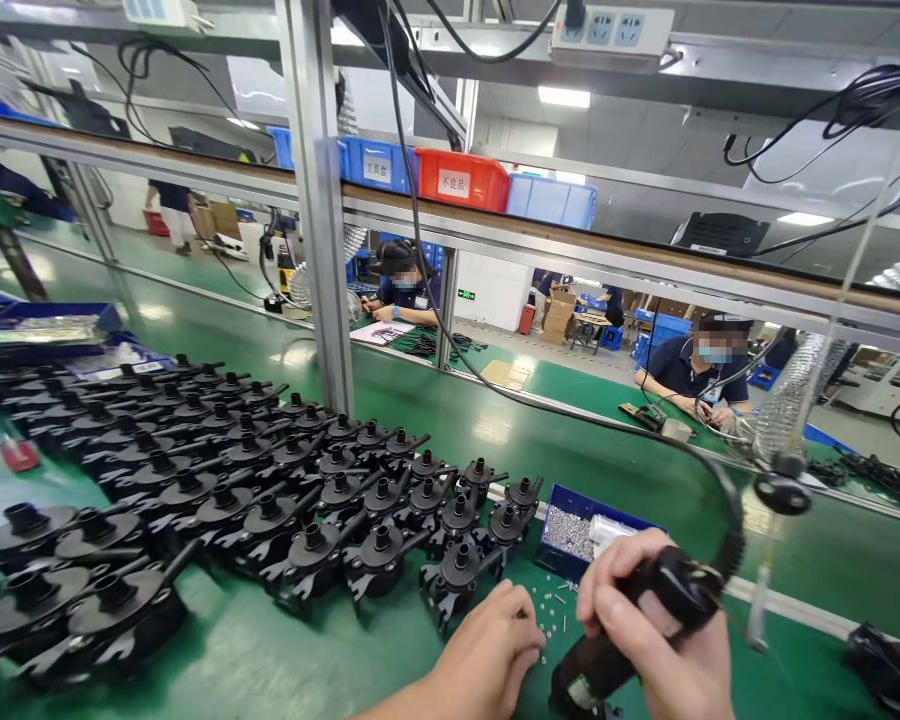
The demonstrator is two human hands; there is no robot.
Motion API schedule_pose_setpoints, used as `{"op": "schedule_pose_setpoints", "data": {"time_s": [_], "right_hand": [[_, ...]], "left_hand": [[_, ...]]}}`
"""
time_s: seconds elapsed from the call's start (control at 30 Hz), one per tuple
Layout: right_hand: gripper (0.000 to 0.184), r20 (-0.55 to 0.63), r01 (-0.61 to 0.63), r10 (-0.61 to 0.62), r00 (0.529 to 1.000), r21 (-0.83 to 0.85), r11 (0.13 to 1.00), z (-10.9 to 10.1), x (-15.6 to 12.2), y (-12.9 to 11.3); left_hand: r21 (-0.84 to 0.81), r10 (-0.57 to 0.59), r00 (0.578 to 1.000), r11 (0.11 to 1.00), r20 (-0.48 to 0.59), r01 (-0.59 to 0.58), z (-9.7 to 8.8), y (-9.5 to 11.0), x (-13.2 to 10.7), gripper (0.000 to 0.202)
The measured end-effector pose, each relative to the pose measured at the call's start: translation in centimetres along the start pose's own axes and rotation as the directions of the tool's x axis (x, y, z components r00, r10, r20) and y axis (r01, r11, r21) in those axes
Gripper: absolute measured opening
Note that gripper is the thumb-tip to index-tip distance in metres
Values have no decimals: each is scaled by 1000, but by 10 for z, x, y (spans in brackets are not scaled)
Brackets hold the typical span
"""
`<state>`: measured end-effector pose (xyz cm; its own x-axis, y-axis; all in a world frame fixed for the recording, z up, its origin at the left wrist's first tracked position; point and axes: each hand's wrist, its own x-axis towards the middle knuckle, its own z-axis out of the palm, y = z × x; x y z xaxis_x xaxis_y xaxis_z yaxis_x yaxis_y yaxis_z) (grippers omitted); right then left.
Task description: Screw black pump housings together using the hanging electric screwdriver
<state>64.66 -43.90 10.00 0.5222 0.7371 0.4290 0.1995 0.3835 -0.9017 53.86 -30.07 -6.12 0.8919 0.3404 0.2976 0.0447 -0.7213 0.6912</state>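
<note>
My right hand (656, 640) is wrapped round a black electric screwdriver (645, 610) whose cable (570, 410) loops up to the overhead frame. My left hand (487, 655) rests on the green mat with its fingers curled among small loose screws (551, 610); what it pinches I cannot make out. Just ahead of it sits a black plastic pump-like part (454, 575), the nearest of several rows of the same parts (217, 470). A blue tray of screws (570, 530) stands behind my hands.
An aluminium post (322, 220) rises from the bench. Blue and red bins (461, 180) sit on the upper shelf. Two other people (701, 370) work at the bench across the green conveyor (570, 400). A black object (889, 665) lies at the right edge.
</note>
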Motion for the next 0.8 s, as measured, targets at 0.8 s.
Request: {"op": "schedule_pose_setpoints", "data": {"time_s": [0.8], "right_hand": [[32, 71, -88, 97, 993, -115, 989, -18, 2, -19]], "left_hand": [[204, -165, 957, 972, 239, 117, 17, 42, 5, 23]]}}
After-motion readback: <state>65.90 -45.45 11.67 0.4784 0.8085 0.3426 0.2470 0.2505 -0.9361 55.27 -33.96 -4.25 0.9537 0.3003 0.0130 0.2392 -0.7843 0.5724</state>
